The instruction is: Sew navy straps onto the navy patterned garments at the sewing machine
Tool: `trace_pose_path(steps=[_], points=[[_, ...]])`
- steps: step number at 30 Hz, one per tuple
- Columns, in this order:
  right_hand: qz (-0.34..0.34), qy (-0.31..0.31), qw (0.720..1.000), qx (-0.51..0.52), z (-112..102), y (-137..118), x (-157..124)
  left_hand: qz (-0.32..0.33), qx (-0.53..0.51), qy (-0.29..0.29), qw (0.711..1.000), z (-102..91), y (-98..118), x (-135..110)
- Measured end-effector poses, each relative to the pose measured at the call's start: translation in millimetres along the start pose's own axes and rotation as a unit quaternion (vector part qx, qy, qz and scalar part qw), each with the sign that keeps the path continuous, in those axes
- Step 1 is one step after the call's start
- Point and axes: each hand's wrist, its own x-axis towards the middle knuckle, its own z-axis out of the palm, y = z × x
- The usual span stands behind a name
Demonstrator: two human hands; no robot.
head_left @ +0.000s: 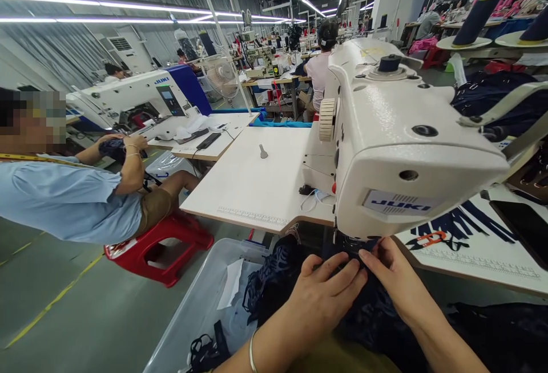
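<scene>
under the head of the sewing machine [398, 133], the dark fabric [370, 319] lies beneath both hands, running forward toward the needle. the left hand [319, 296] presses flat, fingers extended, clasping nothing. the right hand [391, 273], nearer the needle, hides its fingertips, so i cannot tell its grip.

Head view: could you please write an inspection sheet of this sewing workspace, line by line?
Surface: white table, one small grey tool lying on it.
Job's things: dark fabric under the head of the white sewing machine.
Clutter: clear bin holding dark straps and paper; orange-handled tool on the table at right.
Grippers: left hand flat on the fabric, open; right hand fingertips on it near the needle, grip unclear.
Cables: thin white cord beside the machine base.
Surroundings: co-worker on a red stool at the next machine.
</scene>
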Motion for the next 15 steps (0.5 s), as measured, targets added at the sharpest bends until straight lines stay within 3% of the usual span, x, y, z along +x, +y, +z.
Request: trace_pose_path(steps=[5, 15], points=[[-0.026, 0.012, 0.997, -0.078, -8.2, 3.4, 8.8, -0.009, 0.015, -0.01, 1.0, 1.7, 2.3, 0.2], [-0.066, 0.046, 0.977, -0.2, -11.4, 11.1, 37.6, -0.055, 0.032, 0.042, 0.997, 7.3, 6.4, 15.6]])
